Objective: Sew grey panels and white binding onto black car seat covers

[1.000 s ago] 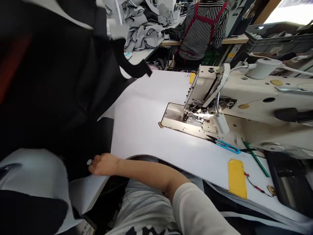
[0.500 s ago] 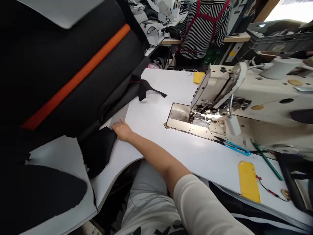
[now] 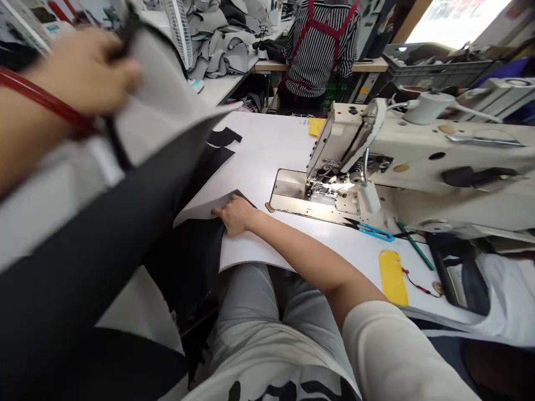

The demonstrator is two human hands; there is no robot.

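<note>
Clutching curved grey sheeting (image 3: 165,103), the left hand (image 3: 94,69) hovers; the right hand (image 3: 236,215), grip unclear, touches matte fabric (image 3: 199,208).

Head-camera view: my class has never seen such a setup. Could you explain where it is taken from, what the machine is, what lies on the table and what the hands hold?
A camera on the person's head looks forward and down; no robot is involved. The cream-coloured metal sewing machine stands on a smooth white tabletop. Near it lie blue-handled snips with black blades, a thin green stick and a flat yellow rectangular piece. The left hand, blurred, holds up a large black-and-grey flexible sheet. The right hand touches grey flexible material on the table; whether it grips or presses is unclear.
</note>
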